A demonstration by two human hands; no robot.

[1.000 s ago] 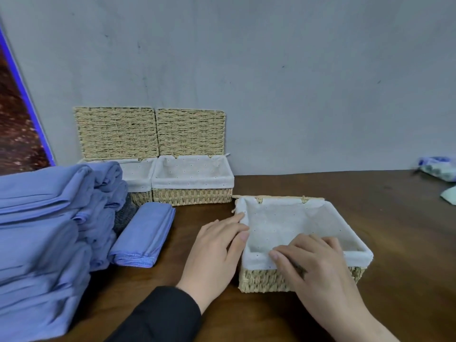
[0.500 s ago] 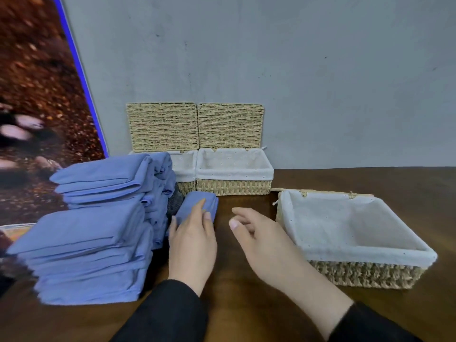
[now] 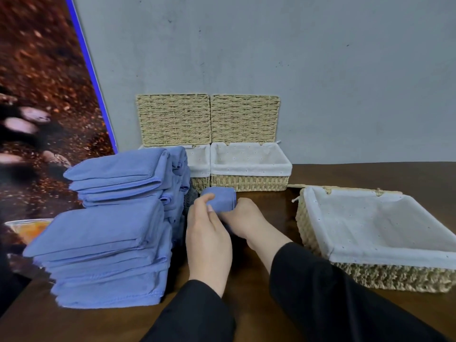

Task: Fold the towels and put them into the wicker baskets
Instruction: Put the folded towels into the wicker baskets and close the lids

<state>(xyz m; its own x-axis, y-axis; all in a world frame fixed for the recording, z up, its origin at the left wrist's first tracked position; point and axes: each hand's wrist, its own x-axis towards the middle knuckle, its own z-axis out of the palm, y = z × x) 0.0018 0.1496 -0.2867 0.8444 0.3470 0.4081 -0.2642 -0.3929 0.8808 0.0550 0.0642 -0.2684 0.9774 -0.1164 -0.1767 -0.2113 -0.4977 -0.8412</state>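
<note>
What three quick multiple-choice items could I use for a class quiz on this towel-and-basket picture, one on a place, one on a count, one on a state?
1. Where does the large basket stand?
A. To the right of the hands
B. On top of the towel stack
C. Behind the small baskets

2. How many baskets with white cloth lining are on the table?
A. One
B. Three
C. Five

3. What is in the large basket?
A. A pile of towels
B. Nothing but its lining
C. A closed lid

Answers:
1. A: it sits on the table to the right of the left hand and the right hand, which meet at the folded blue towel.
2. B: the two small baskets by the wall, lids up, plus the large one.
3. B: only white cloth shows inside.
</note>
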